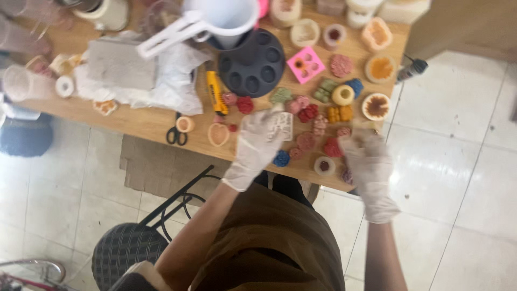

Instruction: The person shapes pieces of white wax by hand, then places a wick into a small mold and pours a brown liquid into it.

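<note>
Head view:
Left hand: gloved, fingers closed on a small white block, near the table front edge.
Right hand: gloved, blurred; grip unclear, perhaps curled, over the front right corner.
Around: coloured soaps, scissors, round mould.

**So many colours on this table**

Both hands, left and right, wear whitish see-through gloves. The wooden table is light tan. Pink square mould, dark grey round tray, yellow cutter, black scissors, red, blue and green little flower shapes.
</note>
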